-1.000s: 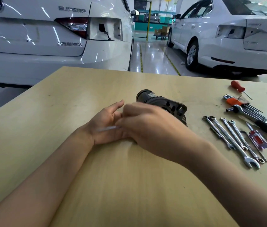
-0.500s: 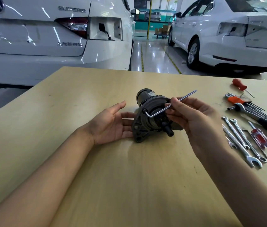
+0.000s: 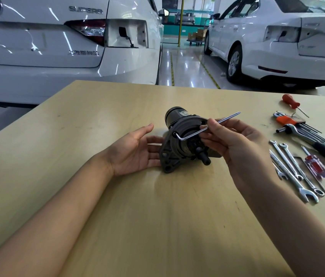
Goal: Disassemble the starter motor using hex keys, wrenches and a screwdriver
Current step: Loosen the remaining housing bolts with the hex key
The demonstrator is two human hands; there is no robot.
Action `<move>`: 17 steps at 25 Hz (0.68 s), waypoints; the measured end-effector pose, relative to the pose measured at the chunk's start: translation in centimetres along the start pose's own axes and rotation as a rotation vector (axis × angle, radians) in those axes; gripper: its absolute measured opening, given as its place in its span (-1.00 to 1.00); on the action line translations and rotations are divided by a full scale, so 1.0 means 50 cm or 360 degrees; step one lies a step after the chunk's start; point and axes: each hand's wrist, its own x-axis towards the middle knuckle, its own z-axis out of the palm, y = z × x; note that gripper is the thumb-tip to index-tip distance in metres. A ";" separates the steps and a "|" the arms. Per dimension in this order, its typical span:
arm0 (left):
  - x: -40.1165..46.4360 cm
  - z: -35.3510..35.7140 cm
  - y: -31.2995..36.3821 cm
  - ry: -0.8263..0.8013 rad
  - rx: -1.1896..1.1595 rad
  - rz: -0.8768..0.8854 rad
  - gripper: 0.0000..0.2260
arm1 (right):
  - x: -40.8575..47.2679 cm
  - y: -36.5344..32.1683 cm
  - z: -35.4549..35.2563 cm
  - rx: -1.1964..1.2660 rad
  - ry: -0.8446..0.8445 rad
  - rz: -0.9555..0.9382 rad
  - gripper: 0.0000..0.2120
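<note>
The dark starter motor lies on its side in the middle of the wooden table, its flange end toward me. My left hand lies palm up against the motor's left side, fingers straight and touching the flange. My right hand pinches a silver L-shaped hex key between thumb and fingers. The key's short bent end sits at the motor's flange, upper left; its long arm points up and right.
To the right lie several combination wrenches, a red-handled screwdriver, an orange hex key set, a black-handled ratchet and an orange screwdriver. Two white cars stand behind the table's far edge.
A second ago my right hand covered the motor and my left hand. It has since drawn back to the right with the hex key, whose bent end now sits at the flange.
</note>
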 end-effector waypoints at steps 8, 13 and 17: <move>-0.002 0.002 0.000 0.0002 0.0014 0.0008 -0.60 | -0.005 0.001 0.003 -0.0067 -0.0021 -0.0094 -0.91; -0.003 0.003 0.000 0.0027 0.0021 -0.0002 -0.60 | 0.008 -0.030 0.047 -0.0597 -0.0139 -0.0585 -0.85; -0.010 0.010 -0.001 0.0011 -0.0009 0.0032 -0.62 | 0.010 -0.033 0.122 -0.1507 -0.0493 -0.1192 -0.84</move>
